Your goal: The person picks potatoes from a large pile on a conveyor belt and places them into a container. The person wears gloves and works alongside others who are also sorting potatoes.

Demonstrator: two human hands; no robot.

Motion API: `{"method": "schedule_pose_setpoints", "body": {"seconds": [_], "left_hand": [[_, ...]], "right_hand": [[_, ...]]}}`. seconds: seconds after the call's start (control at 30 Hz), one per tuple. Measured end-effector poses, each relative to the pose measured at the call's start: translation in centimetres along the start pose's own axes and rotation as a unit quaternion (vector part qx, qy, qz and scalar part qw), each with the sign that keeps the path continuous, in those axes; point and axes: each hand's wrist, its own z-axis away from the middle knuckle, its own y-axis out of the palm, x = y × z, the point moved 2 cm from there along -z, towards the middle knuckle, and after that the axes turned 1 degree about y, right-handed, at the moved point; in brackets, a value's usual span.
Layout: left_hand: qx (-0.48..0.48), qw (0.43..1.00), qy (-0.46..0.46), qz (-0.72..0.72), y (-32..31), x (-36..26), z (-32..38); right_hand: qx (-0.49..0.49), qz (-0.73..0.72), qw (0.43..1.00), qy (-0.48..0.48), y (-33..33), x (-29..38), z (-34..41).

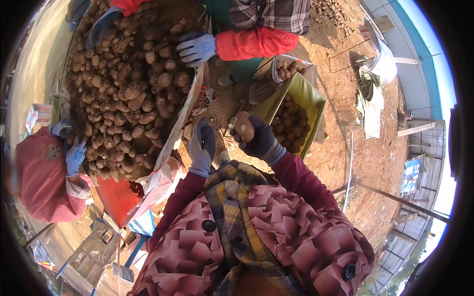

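Observation:
My right hand (261, 142), in a dark coated work glove, grips a large brown taro corm (243, 127) with a pale spot on it. Just left of it, my left hand (202, 146) in a similar glove is upright with nothing in it, its thumb apart from the fingers. Both hands are in front of my plaid shirt, beyond the right edge of a big heap of taro corms (126, 92). Close beyond my right hand, an olive-green lined container (316, 107) holds many round corms.
A co-worker's gloved hand (196, 49) rests at the heap's upper right edge; another person in pink (44, 177) works at its left. A plastic crate (314, 74) with corms stands behind the green container. A red bag (116, 198) lies below the heap.

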Motion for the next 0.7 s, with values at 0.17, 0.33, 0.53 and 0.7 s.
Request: {"method": "schedule_pose_setpoints", "body": {"seconds": [0.17, 0.33, 0.53, 0.7], "left_hand": [[-0.078, 0.997, 0.013, -0.020, -4.6, -2.3, 1.3], [-0.121, 0.993, -0.006, 0.018, -5.4, -7.1, 4.1], [-0.135, 0.931, 0.176, -0.289, -7.7, -12.5, 5.9], [-0.289, 0.912, 0.154, -0.249, -15.2, -13.3, 7.5]], "right_hand": [[-0.099, 0.129, 0.965, -0.204, -3.0, 13.3, 0.2], [-0.170, 0.167, 0.891, -0.386, -4.3, 27.4, 0.3], [-0.267, 0.255, 0.859, -0.355, -6.4, 28.2, -1.5], [-0.205, 0.391, 0.848, -0.294, 0.3, 14.8, -5.5]]}}
